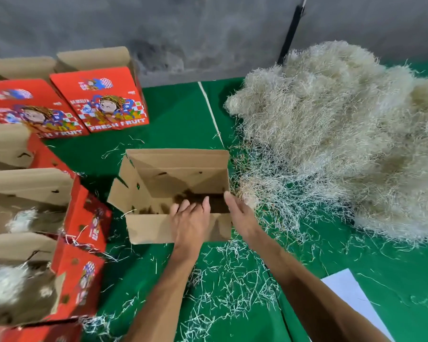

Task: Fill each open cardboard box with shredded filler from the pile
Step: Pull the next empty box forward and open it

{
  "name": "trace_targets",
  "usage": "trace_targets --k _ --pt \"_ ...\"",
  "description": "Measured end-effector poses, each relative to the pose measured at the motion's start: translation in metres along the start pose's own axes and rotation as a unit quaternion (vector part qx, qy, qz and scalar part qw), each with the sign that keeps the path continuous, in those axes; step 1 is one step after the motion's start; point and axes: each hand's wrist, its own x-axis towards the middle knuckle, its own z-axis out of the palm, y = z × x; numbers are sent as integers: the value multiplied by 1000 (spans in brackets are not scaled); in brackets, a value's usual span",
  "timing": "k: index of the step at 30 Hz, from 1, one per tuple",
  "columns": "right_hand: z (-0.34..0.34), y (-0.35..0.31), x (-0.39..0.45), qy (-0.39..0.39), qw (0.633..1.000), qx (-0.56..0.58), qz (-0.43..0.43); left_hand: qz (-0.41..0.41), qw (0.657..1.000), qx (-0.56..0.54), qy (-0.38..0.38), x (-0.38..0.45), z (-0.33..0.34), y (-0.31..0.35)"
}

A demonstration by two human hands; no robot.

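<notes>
My left hand rests spread-fingered on the open box to steady it; my right hand, fingers straight, heads for the filler pile.

Even, soft bright light, faint shadows, left edge boxes blurred, wide-angle bending toward frame edges

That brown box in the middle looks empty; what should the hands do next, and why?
Probably reach the right hand over to the filler pile and grab a bunch. The open box holds no filler, both hands are empty at its near rim, and the pile lies just right of it.
</notes>
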Motion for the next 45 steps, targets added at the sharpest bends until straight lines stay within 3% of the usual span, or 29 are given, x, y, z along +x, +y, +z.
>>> trace_targets --k 3,7,12,15,18,21,24,28,33,36,40,45 --pt "9 -1 1 -3 1000 16 -20 42 996 29 -78 -1 -16 3" --pt "8 -6 11 33 998 42 -23 10 991 -26 -134 15 -31 30" --pt "-16 -2 13 15 999 34 -30 -42 978 -188 -83 27 -30 75" --pt "-46 4 11 17 999 28 -28 44 972 -229 -33 27 -23 103" --pt "-73 29 1 18 1000 -7 -5 99 925 -332 -153 22 -10 140" --pt "-105 55 -2 29 999 -11 -7 47 904 -342 -251 23 17 179" --pt "-140 69 15 63 997 30 30 -28 903 -336 -265 36 42 204" --pt "-177 82 38 98 994 40 42 -174 901 -243 -313 61 75 213" --pt "-212 93 67 139 986 85 44 -273 851 -256 -368 84 133 223" --pt "-232 106 73 172 981 73 44 -325 786 -350 -393 88 153 264" --pt "-273 109 83 226 974 15 29 -271 775 -470 -324 118 152 328" --pt "-338 72 111 362 927 -94 -38 -79 783 -573 -229 185 111 392"
